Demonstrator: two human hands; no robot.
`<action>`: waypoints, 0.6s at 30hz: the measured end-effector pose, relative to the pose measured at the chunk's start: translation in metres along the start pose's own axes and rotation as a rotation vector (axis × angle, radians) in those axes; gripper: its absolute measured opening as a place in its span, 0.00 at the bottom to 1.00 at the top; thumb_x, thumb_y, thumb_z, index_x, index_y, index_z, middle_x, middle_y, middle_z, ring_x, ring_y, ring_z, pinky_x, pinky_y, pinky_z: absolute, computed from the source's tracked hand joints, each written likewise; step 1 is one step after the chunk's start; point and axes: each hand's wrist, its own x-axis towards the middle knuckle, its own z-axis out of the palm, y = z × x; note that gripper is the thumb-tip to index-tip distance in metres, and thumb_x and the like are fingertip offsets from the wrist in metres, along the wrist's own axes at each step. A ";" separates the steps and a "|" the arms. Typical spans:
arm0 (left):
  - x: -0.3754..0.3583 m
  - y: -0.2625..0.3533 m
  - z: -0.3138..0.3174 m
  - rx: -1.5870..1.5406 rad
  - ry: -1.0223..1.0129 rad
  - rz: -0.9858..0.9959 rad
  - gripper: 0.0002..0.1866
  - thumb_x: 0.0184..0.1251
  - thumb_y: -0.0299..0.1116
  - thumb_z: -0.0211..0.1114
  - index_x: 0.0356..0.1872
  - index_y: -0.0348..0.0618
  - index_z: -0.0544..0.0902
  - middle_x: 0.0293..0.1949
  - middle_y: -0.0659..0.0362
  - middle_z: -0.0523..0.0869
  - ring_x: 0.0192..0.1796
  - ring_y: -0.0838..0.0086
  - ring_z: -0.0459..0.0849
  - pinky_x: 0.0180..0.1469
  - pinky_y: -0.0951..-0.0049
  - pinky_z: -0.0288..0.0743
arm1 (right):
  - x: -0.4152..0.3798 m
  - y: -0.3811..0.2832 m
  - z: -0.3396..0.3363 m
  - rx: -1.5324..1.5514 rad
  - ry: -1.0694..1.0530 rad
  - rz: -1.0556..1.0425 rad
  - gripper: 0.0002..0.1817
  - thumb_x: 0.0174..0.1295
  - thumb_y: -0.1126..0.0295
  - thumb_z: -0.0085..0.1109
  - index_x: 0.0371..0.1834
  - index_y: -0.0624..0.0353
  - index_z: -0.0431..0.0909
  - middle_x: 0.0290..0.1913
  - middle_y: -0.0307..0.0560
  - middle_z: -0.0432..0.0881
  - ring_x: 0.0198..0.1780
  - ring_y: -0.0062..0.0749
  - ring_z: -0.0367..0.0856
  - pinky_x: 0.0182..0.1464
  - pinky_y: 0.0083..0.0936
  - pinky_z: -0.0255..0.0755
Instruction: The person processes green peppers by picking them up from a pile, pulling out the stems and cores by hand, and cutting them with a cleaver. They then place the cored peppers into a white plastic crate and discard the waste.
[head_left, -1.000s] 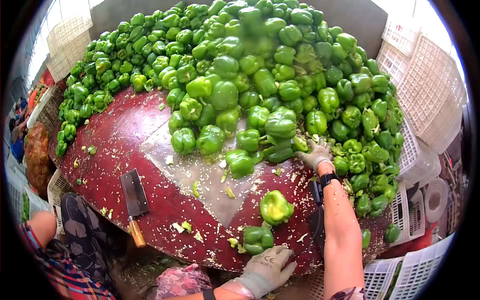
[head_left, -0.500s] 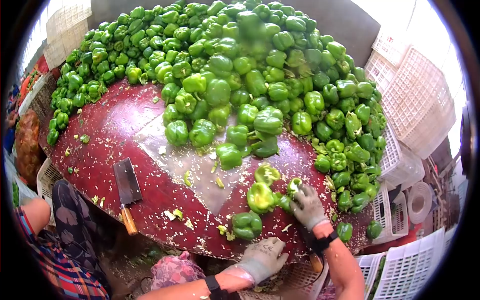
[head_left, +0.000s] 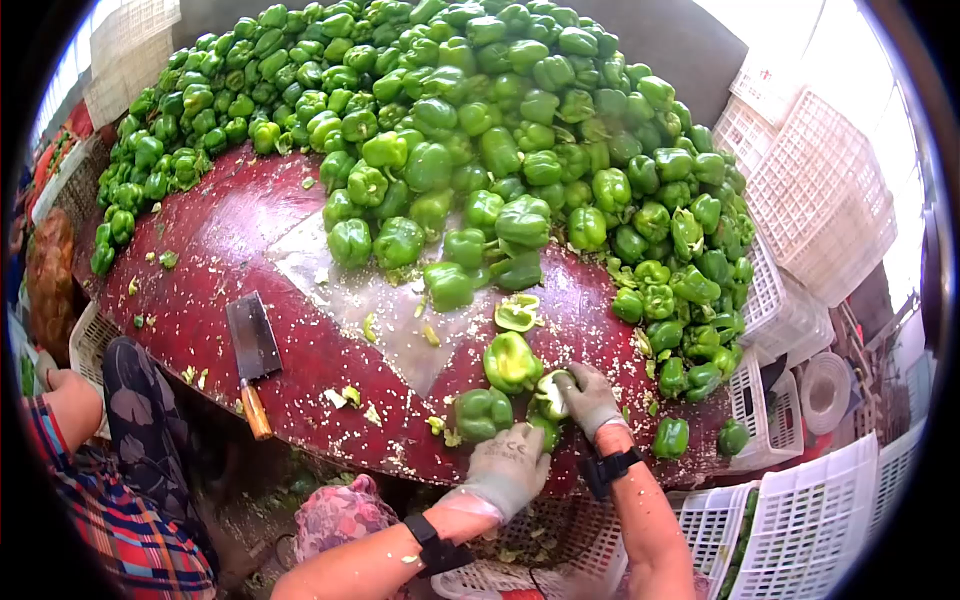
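Cut pepper (head_left: 551,397) being handled, seemingly; right hand (head_left: 589,396) grips it, left hand (head_left: 507,466) by green pepper (head_left: 483,414), grip unclear. Calls for steady fingers.

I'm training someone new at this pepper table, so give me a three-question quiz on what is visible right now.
1. True or false: the cleaver lies on the red table, with neither hand on it.
2. What does the right hand hold?
A) a plastic crate
B) an opened pepper
C) a knife
3. Fill in the blank: the big heap at the table's far side is made of green ____.

Key: 1 true; 2 B; 3 peppers.
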 end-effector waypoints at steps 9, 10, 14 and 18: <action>0.024 -0.022 0.051 0.044 0.053 0.013 0.35 0.65 0.34 0.60 0.74 0.52 0.61 0.58 0.44 0.75 0.57 0.48 0.79 0.62 0.55 0.73 | -0.056 0.005 0.028 0.422 0.194 0.191 0.20 0.62 0.61 0.64 0.51 0.64 0.82 0.50 0.53 0.83 0.51 0.38 0.81 0.55 0.31 0.74; 0.028 -0.014 0.041 -0.013 -0.010 -0.079 0.34 0.65 0.34 0.61 0.73 0.53 0.63 0.58 0.45 0.75 0.57 0.48 0.79 0.61 0.56 0.74 | -0.062 -0.004 0.020 0.612 0.184 0.233 0.19 0.63 0.62 0.64 0.52 0.64 0.82 0.50 0.51 0.83 0.51 0.33 0.80 0.54 0.28 0.74; 0.031 -0.009 0.040 -0.520 0.246 -0.017 0.33 0.58 0.35 0.72 0.66 0.45 0.71 0.50 0.46 0.84 0.55 0.52 0.82 0.59 0.59 0.75 | -0.081 -0.018 0.006 0.994 0.249 0.192 0.18 0.65 0.66 0.64 0.55 0.64 0.80 0.51 0.43 0.82 0.50 0.24 0.79 0.54 0.21 0.73; 0.013 0.010 0.037 -0.640 0.040 0.031 0.32 0.58 0.40 0.71 0.65 0.46 0.73 0.52 0.45 0.83 0.55 0.53 0.83 0.59 0.61 0.75 | -0.090 -0.022 0.008 1.148 0.267 0.134 0.17 0.66 0.66 0.63 0.54 0.62 0.78 0.51 0.44 0.82 0.51 0.25 0.79 0.57 0.23 0.73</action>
